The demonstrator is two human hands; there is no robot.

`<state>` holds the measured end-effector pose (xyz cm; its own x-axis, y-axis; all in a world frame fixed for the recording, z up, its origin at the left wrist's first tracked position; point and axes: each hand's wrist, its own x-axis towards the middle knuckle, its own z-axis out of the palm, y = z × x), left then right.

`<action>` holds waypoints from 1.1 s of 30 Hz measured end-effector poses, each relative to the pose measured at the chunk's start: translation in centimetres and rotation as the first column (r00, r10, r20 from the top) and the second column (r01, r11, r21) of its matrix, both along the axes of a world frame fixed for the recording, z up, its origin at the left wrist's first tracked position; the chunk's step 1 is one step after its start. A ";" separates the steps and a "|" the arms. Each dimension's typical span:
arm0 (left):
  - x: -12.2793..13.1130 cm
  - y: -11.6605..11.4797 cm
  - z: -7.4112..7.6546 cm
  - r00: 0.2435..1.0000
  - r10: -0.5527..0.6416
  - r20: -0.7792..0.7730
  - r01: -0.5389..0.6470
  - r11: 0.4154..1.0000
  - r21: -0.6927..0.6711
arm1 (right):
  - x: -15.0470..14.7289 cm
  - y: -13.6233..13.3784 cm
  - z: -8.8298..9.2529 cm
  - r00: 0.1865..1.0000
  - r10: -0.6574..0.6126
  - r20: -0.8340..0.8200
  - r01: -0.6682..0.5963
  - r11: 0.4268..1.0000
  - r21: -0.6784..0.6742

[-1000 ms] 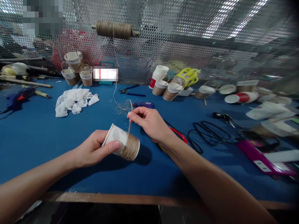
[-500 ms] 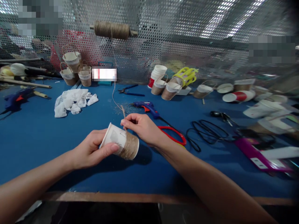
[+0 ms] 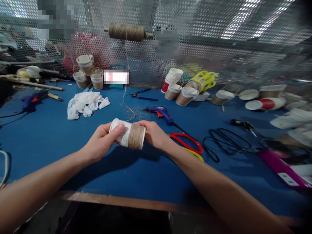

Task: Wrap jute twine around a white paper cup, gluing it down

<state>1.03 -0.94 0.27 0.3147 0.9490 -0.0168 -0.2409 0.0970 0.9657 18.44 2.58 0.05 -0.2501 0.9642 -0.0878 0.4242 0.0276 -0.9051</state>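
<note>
A white paper cup (image 3: 124,135) lies on its side between my two hands, its right half wound with brown twine (image 3: 136,136). My left hand (image 3: 102,143) is wrapped round the cup's white end, thumb on top. My right hand (image 3: 152,134) is closed against the wound end, and the twine strand (image 3: 126,100) runs from there up to a twine spool (image 3: 126,32) on the perforated metal screen. What the right fingers pinch is hidden behind the cup.
On the blue table (image 3: 48,130) lie a blue glue gun (image 3: 161,113), red-handled scissors (image 3: 187,143), black cable (image 3: 224,144), pliers (image 3: 142,95), white cloth (image 3: 85,103), stacked and twine-wrapped cups (image 3: 177,87), small cup baskets (image 3: 87,71), another glue gun (image 3: 32,99).
My right hand came down from above the cup to press against its wound end. The cup turned more level, and both hands moved slightly away from me.
</note>
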 end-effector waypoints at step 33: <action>-0.4 1.1 0.4 0.993 -0.068 0.098 0.083 0.984 -0.159 | 0.9 -4.3 0.4 0.993 0.062 0.096 -0.101 0.866 0.490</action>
